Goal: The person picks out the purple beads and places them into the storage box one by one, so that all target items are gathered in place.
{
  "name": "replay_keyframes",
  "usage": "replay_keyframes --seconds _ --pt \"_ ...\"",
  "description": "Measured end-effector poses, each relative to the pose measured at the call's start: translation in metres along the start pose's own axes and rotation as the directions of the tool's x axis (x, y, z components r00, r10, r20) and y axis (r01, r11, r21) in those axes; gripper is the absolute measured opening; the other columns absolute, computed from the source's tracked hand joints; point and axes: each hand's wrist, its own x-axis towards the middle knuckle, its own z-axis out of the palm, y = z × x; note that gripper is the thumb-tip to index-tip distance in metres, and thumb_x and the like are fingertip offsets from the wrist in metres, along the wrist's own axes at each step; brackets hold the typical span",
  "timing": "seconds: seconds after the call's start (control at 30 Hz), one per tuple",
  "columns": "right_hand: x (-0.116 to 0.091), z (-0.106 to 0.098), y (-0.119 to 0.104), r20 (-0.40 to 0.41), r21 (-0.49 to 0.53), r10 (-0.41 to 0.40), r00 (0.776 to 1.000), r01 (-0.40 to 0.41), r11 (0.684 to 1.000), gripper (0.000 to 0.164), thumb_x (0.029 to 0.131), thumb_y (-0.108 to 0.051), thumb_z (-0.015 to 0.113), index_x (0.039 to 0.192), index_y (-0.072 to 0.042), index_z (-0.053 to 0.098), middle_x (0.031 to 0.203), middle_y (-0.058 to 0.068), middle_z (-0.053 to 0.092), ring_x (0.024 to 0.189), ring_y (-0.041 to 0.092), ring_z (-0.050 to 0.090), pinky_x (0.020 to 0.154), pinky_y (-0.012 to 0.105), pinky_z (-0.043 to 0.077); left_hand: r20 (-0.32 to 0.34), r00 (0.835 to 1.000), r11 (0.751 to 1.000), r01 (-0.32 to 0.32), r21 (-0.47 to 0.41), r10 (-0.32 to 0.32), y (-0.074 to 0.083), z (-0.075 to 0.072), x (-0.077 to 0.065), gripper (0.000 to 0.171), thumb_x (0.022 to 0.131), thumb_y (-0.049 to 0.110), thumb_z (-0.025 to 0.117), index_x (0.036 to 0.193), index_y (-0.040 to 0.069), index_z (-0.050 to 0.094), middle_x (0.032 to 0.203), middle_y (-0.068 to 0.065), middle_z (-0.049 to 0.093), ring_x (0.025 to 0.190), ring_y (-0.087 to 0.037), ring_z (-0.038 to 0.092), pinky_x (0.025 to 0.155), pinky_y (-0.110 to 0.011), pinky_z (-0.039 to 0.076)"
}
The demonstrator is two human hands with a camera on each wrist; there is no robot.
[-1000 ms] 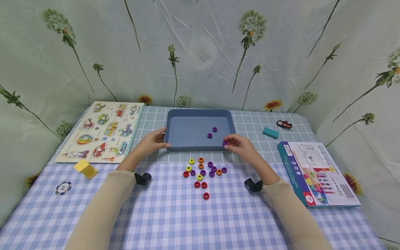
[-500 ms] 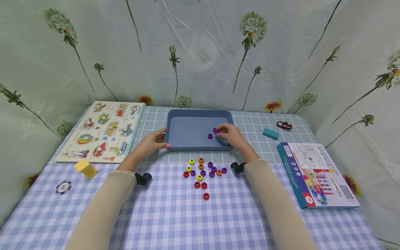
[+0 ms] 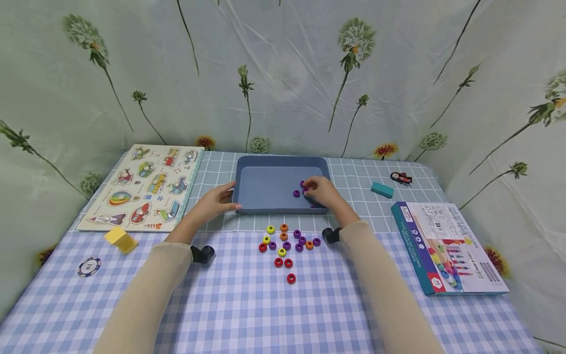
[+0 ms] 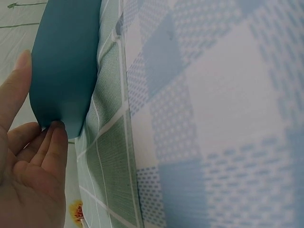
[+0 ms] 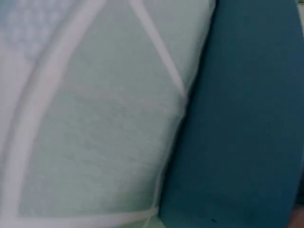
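In the head view, a blue-grey tray (image 3: 269,187) lies at the back middle of the table. At its left end my left hand (image 3: 215,200) holds the front corner; in the left wrist view, the thumb (image 4: 21,71) is on the rim and the fingertips meet the end wall. My right hand (image 3: 324,191) is inside the tray's right part, pinching a purple bead (image 3: 305,190) low over the floor. Close by are two purple beads, one just left (image 3: 296,193), the other (image 3: 302,184) behind. The right wrist view shows mostly the tray's outer wall (image 5: 237,118).
Several purple, orange, yellow and red beads (image 3: 291,279) lie before the tray. Left are a picture puzzle board (image 3: 148,169), a yellow block (image 3: 121,239) and a poker chip (image 3: 89,267). Right are a teal block (image 3: 382,190), a small doll (image 3: 401,178) and a flat box (image 3: 448,248).
My right hand has moved from the tray's front right corner leftward and inward with the purple bead, to beside the other two. My left hand has stayed at the corner.
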Motion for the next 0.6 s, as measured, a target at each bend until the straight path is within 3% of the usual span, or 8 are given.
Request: replay_keyframes --seconds 0.17,0.33,0.5,0.6 --pt "-0.015 -0.010 -0.008 -0.040 0.134 -0.075 0.996 0.080 0.988 0.027 0.076 -0.009 0.058 0.102 -0.003 0.053 0.099 0.011 0.054 0.087 0.018 0.049 0.075 0.030 0.043 -0.003 1.000 1.000 0.004 0.000 -0.004 -0.001 0.000 -0.001 0.075 0.073 0.020 0.063 0.133 0.010 0.018 0.135 -0.009 0.018 0.118 -0.027 0.026 0.091 -0.037 0.030" --pt "-0.043 -0.020 -0.014 -0.065 0.212 -0.171 0.983 0.181 0.960 0.031 0.077 -0.012 0.058 0.104 -0.001 0.051 0.102 0.015 0.051 0.088 0.019 0.050 0.078 0.029 0.043 -0.004 1.000 1.000 0.005 -0.003 -0.005 0.000 0.000 -0.001 0.075 0.073 0.020 0.062 0.133 0.010 0.018 0.135 -0.008 0.017 0.118 -0.027 0.025 0.091 -0.037 0.029" --pt "-0.082 -0.021 -0.018 0.017 0.282 -0.238 0.971 0.224 0.933 0.032 0.076 -0.007 0.059 0.103 0.006 0.049 0.100 0.022 0.050 0.089 0.028 0.050 0.078 0.031 0.043 0.003 1.000 1.000 0.004 -0.008 -0.004 -0.001 0.000 -0.001 0.075 0.073 0.020 0.062 0.133 0.010 0.017 0.135 -0.008 0.016 0.118 -0.027 0.024 0.092 -0.037 0.029" --pt "-0.102 -0.016 -0.020 0.094 0.301 -0.226 0.970 0.189 0.935 0.031 0.075 -0.002 0.058 0.104 0.008 0.048 0.100 0.024 0.049 0.088 0.032 0.048 0.078 0.036 0.042 0.007 1.000 1.000 0.001 -0.012 -0.001 -0.001 -0.001 -0.001 0.075 0.074 0.020 0.062 0.133 0.011 0.017 0.135 -0.008 0.016 0.118 -0.027 0.024 0.091 -0.038 0.029"
